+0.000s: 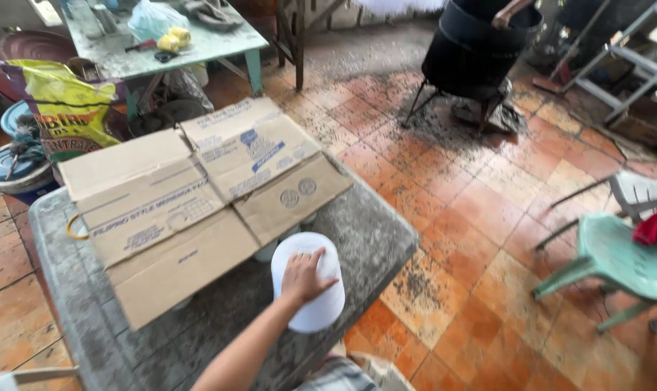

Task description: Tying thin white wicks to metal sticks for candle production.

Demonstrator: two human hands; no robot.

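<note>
My left hand (303,276) lies palm down on top of a white plastic container (310,293), fingers bent over its lid. The container stands near the right front edge of a grey, dusty table (372,239). Flattened brown cardboard boxes (191,203) cover the table just behind and to the left of it. More white tubs peek out from under the cardboard's edge (265,252). My forearm reaches in from the lower left. My right hand is out of sight.
A black drum on a stand (473,51) sits on the orange tiled floor at the back, with another person's arm (509,11) over it. A green chair with red cloth (618,257), a yellow sack (68,108), blue buckets (14,170) and a green table (191,47) stand around.
</note>
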